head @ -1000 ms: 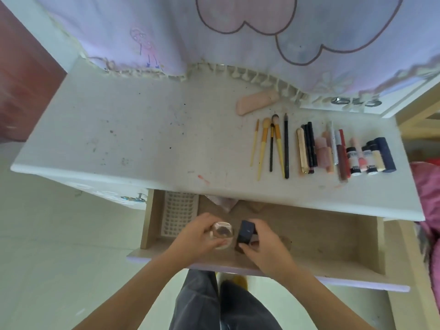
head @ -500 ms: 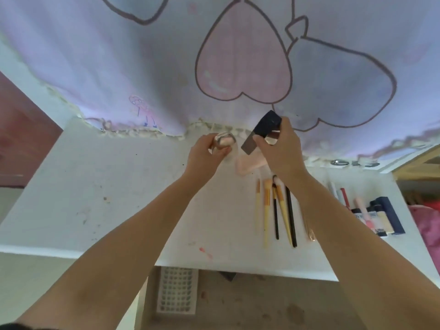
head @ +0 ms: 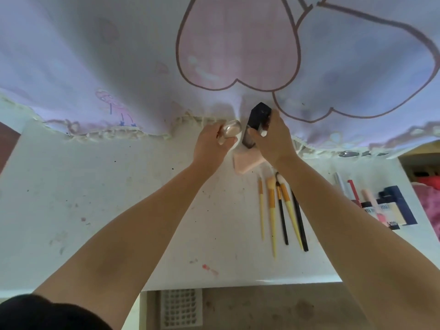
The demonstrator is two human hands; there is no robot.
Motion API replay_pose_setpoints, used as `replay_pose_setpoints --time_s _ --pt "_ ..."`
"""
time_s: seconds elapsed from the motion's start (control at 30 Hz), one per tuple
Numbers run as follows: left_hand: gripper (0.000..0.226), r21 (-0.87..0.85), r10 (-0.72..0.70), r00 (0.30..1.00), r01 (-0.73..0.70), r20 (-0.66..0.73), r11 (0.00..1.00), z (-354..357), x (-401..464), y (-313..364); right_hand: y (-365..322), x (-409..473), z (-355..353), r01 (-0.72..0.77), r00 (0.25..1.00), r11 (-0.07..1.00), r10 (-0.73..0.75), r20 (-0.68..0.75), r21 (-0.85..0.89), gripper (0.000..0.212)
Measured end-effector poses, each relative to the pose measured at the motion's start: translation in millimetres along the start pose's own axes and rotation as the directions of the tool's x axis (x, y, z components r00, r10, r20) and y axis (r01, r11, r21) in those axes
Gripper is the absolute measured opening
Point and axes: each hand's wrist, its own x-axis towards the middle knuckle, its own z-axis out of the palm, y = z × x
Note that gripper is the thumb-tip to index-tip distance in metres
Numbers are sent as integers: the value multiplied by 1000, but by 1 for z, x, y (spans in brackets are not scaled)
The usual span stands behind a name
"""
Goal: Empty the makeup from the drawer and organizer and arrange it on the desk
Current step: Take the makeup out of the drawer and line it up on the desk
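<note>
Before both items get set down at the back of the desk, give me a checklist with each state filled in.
1. Left hand grip on round compact: ok.
2. Right hand grip on black bottle: ok.
3. Bottle upright: not ok, tilted.
4. Bottle's base free of the pink sponge: cannot tell.
5. Brushes out of the way, nearer the front edge: ok.
6. Bare desk left of the compact: ok.

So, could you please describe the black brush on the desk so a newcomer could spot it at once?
Start at the white desk and find the row of brushes lying right of centre, below the pink sponge. The black brush is third from the left, with a gold band; its neighbours on either side have yellow handles.
</note>
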Motion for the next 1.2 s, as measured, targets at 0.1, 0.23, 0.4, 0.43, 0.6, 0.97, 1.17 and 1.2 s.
replay_pose_setpoints --time_s 0.1,0.23,0.4,0.43,0.6,0.97,1.17,1.2 --pt "58 -17 -39 999 39 21 999 -3 -16 -6 -3 -19 -10 8 1000 999 -8 19 34 56" --pt "59 1 -54 995 54 -82 999 -20 -84 -7 2 -97 -35 80 997 991 -78 -19 108 44" --pt "17 -4 27 1000 -27 -1 1000 -14 -244 -16 55 -248 -47 54 980 990 -77 182 129 19" --pt "14 21 -8 995 6 100 1000 -5 -273 -22 72 -272 -42 13 956 997 -34 291 74 18" --pt "24 272 -206 914 111 349 956 55 -336 -71 153 -315 8 -26 846 944 196 496 -328 24" --pt "92 648 -315 948 210 50 732 140 -266 -110 161 -271 72 -170 959 903 243 143 -394 84" --pt "90 727 -354 931 182 89 662 138 -264 -109 161 -258 77 -310 924 874 369 98 -374 66" --pt "92 742 -352 930 162 106 651 137 -272 -107 164 -259 76 -307 915 869 382 131 -389 58"
